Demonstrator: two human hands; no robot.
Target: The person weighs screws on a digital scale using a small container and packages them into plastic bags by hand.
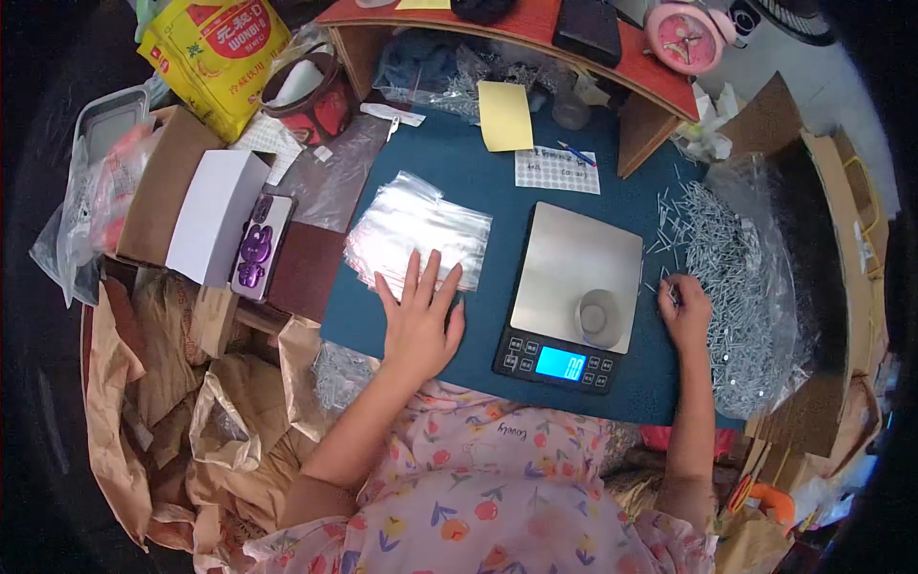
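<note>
My left hand (421, 320) lies flat with its fingers spread, the fingertips on the lower edge of a stack of clear plastic bags (421, 225). At the right edge of the kitchen scale (574, 258), my right hand (686, 311) is curled with its fingers drawn together. Loose screws lie by its fingertips; whatever it holds is too small to make out. Beside it spreads a large heap of silver screws (732, 297) on clear plastic. A small round cup (599, 319) stands on the scale's steel plate, and the lit display reads about zero.
A red wooden shelf (516, 29) spans the back, with a pink alarm clock (685, 38) on it. Behind the scale lie a sticker sheet (559, 170) and a yellow note (505, 117). Left are a phone (261, 247) and white box (212, 215); cardboard (841, 249) borders the right.
</note>
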